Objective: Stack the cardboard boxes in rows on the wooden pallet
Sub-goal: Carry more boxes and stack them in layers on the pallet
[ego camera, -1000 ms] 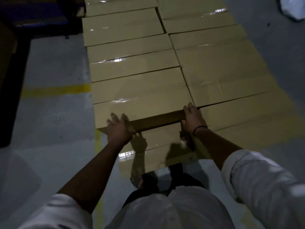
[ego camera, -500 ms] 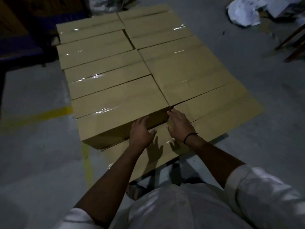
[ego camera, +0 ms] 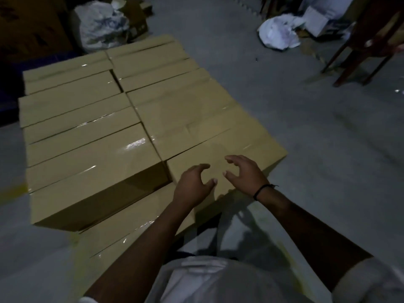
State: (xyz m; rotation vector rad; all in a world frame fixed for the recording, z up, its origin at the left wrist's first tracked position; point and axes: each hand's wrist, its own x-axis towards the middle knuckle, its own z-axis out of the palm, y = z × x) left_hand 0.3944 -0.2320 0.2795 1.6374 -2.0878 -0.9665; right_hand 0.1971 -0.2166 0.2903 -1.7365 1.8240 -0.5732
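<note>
Several taped cardboard boxes [ego camera: 87, 136] lie in two rows on the floor-level stack; the pallet under them is hidden. The nearest upper box on the left [ego camera: 96, 184] sits one layer higher than the lower boxes in front [ego camera: 131, 228] and to the right [ego camera: 244, 147]. My left hand [ego camera: 193, 184] and my right hand [ego camera: 244, 173] hover just above the lower right box, fingers loosely curled, holding nothing. A dark band circles my right wrist.
Grey concrete floor surrounds the stack. Crumpled white plastic bags [ego camera: 102, 25] lie behind it, more white wrapping [ego camera: 279, 33] at the far right. Dark wooden chair legs [ego camera: 358, 55] stand at the upper right. A yellow floor line [ego camera: 11, 191] runs at the left.
Both hands have left the front face of the upper left box and moved right, over the lower right box. My view has swung right and back.
</note>
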